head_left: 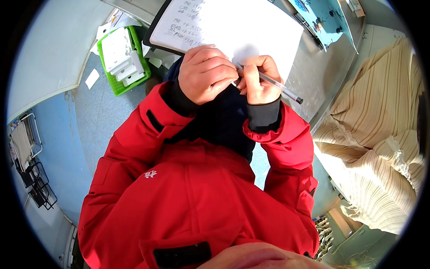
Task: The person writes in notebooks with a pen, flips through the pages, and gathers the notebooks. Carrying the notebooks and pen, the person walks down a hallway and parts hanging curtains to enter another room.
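An open notebook (251,27) with handwritten figures on its left part lies on a metal surface, its page partly washed out by glare. My right hand (262,80) is closed around a clear pen (291,95), whose dark cap end points down to the right. The pen's other end is by my fingertips, at the lower edge of the page. My left hand (207,74) is curled beside it at the page's lower edge, fingers bent inward. Whether anything is under those fingers is hidden.
A green basket (117,88) holding white items stands on the floor at the upper left. The metal surface (313,80) extends right of the notebook. Striped cloth (371,116) hangs at the right. A black wire rack (40,186) is at the far left.
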Available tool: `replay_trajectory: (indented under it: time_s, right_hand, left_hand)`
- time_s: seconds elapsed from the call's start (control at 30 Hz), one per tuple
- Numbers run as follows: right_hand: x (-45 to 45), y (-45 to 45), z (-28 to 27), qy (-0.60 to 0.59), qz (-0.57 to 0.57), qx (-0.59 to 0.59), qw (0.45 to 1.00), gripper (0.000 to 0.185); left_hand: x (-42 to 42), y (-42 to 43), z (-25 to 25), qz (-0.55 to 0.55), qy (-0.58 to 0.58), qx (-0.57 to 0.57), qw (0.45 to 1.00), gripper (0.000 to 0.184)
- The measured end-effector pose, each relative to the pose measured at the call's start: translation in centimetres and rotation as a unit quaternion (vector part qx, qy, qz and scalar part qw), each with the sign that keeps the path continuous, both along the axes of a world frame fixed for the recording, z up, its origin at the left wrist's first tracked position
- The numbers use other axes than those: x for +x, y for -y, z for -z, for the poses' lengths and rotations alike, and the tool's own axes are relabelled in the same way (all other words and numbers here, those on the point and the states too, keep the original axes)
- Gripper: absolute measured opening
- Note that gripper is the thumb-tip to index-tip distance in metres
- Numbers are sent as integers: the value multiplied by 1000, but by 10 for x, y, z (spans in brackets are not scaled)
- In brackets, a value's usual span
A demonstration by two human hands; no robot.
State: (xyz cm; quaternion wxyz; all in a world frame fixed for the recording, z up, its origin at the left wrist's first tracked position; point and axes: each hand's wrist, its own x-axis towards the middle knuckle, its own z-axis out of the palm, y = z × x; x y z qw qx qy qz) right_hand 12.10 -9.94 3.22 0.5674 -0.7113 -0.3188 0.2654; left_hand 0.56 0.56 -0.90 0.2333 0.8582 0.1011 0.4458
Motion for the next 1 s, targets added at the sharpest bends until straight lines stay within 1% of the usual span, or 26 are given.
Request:
replay_trajectory:
  time_s: [0.1, 0.17, 0.27, 0.4, 0.5, 0.6, 0.7, 1.0]
  right_hand:
    - [-3, -2, 0, -19, 22, 14, 999, 14]
    - [-4, -3, -1, -30, 35, 28, 999, 15]
    - [-1, -2, 2, -21, 11, 29, 999, 13]
    - [-3, -2, -1, -29, 34, 12, 999, 14]
    - [-2, 0, -3, -41, 25, 6, 999, 14]
    - [0, 1, -1, -7, 20, -4, 1000, 14]
    - [-1, 0, -3, -36, 24, 12, 999, 13]
    - [-1, 1, -5, -19, 17, -19, 999, 13]
  left_hand:
    - [-1, 0, -1, 3, -9, 2, 1000, 13]
    - [-1, -1, -1, 6, -3, 0, 1000, 17]
    - [0, 0, 1, 12, 8, -5, 1000, 19]
    - [-1, 0, 1, 8, 6, 0, 1000, 19]
    - [-1, -1, 0, 11, 5, 0, 1000, 18]
    - [-1, -2, 0, 13, -5, 7, 1000, 18]
    - [-1, -1, 3, 5, 3, -1, 1000, 17]
    - [-1, -1, 2, 5, 2, 7, 1000, 17]
